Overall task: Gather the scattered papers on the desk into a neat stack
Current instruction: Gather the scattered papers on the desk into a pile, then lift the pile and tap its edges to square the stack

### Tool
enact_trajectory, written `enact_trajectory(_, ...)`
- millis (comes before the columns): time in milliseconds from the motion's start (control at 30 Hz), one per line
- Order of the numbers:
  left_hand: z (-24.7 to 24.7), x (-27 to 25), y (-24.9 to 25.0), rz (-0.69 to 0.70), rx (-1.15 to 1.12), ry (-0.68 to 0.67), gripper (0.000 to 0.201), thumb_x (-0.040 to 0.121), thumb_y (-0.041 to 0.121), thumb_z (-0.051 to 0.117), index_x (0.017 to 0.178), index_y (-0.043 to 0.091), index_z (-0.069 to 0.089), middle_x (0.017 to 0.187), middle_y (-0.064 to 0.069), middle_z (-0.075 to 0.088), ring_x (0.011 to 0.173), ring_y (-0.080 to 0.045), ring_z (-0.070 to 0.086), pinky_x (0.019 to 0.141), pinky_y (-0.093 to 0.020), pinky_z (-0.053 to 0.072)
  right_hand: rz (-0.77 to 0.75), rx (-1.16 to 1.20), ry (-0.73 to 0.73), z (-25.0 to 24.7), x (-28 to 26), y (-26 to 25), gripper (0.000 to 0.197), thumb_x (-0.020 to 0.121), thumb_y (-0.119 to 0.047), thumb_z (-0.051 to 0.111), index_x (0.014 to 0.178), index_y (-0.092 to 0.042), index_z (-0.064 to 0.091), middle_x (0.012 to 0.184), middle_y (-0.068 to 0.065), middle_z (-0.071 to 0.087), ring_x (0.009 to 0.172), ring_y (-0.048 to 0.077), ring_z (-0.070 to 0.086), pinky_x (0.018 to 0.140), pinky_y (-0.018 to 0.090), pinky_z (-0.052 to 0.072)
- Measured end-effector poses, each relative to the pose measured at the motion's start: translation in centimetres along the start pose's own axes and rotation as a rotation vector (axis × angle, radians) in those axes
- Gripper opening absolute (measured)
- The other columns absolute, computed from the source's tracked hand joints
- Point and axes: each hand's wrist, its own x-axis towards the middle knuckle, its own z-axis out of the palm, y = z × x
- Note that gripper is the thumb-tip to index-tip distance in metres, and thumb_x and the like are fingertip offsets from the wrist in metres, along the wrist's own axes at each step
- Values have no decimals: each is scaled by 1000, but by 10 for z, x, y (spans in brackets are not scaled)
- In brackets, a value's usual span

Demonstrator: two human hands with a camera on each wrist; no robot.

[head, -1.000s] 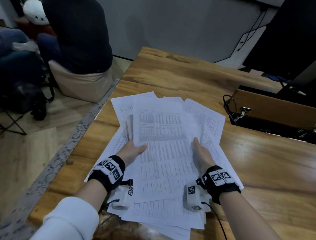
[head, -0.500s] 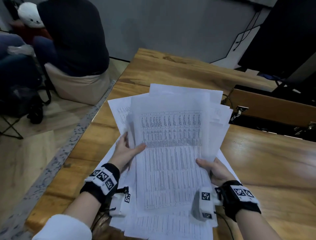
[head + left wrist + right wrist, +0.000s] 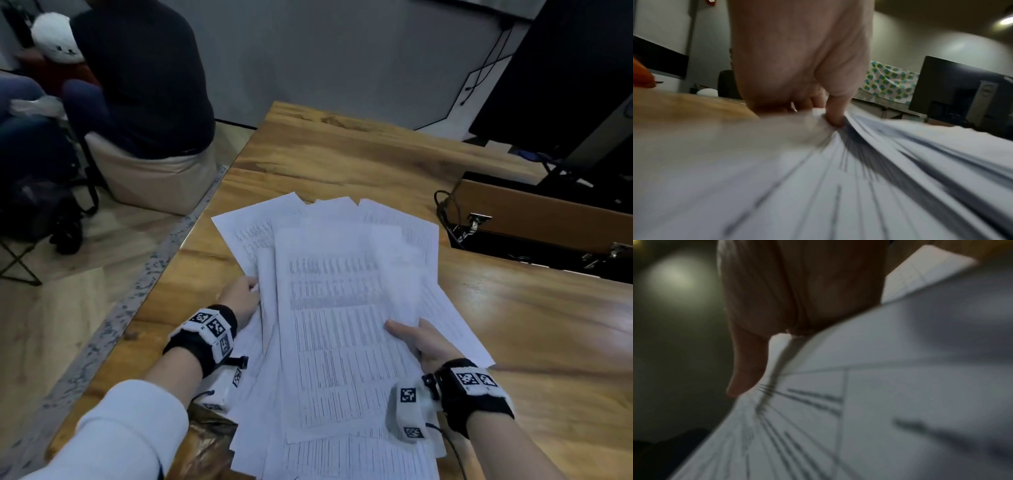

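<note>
Desk: a long wooden desk (image 3: 359, 154) with strong grain fills the head view, its left edge running along a speckled grey floor strip.
Seated person: someone in a dark top (image 3: 137, 68) sits with their back turned on a pale cushion (image 3: 154, 181), left of the desk's far end; a white plush toy (image 3: 56, 39) shows behind their shoulder.
Monitor: a dark screen (image 3: 953, 84) stands at the right in the left wrist view; its silver stand carries a round logo that looks like Dell, though blur keeps it from being sure.
Cable box: an open recess with a brown flap (image 3: 544, 214) and black cables sits in the desk, well to the right of the papers.
Papers: a loose, fanned pile of white sheets (image 3: 342, 308) lies on the near part of the desk, between the two hands; corners stick out at different angles at the far end. The sheets carry dense printed tables in rows and columns, too small and blurred to read.
Left hand: the left hand (image 3: 239, 298) grips the pile's left edge, thumb on top of the sheets and fingers curled beneath, as the left wrist view shows.
Right hand: the right hand (image 3: 423, 342) clasps the right edge, thumb lying across the top sheet, fingers hidden under the pile.
Wrist bands: black straps with square black-and-white coded tags (image 3: 212, 325) sit on both wrists.
</note>
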Motion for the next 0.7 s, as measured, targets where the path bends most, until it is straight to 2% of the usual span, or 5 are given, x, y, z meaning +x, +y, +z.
enact_trajectory(133,17,-8,-6,-10,-148,-82,40,81,43,51,90,6,63,91,-18,71,83,-31,66,80,-35,51,35,-73,66,11,8,-2,29,83,-12,68,109,0,63,104,22,70,94,35,68,77,43,56)
enact_trajectory(300,20,-42,32,-31,-425,-138,66,95,55,24,131,8,53,131,-11,58,123,-29,54,109,-46,39,47,-61,41,17,10,2,23,82,-9,69,103,-1,64,101,22,70,90,34,68,77,45,57)
enact_trajectory(433,14,-50,28,-57,-479,-204,126,45,98,30,147,25,31,154,-1,35,142,-21,33,118,-46,23,10,-87,72,16,8,3,43,77,-10,74,116,-2,60,111,23,67,105,39,63,98,57,45)
enact_trajectory(533,3,-51,22,-19,-460,-269,110,50,82,63,141,23,41,143,0,50,131,-21,47,113,-47,32,-26,30,50,11,2,-6,29,85,-6,63,114,-4,60,109,22,68,97,36,66,79,49,56)
enact_trajectory(700,-13,-62,70,182,-461,-335,77,51,36,85,120,17,55,119,-4,67,113,-23,62,104,-46,44,-319,111,4,15,-14,-54,66,65,-18,80,124,0,55,110,15,70,93,28,70,65,34,60)
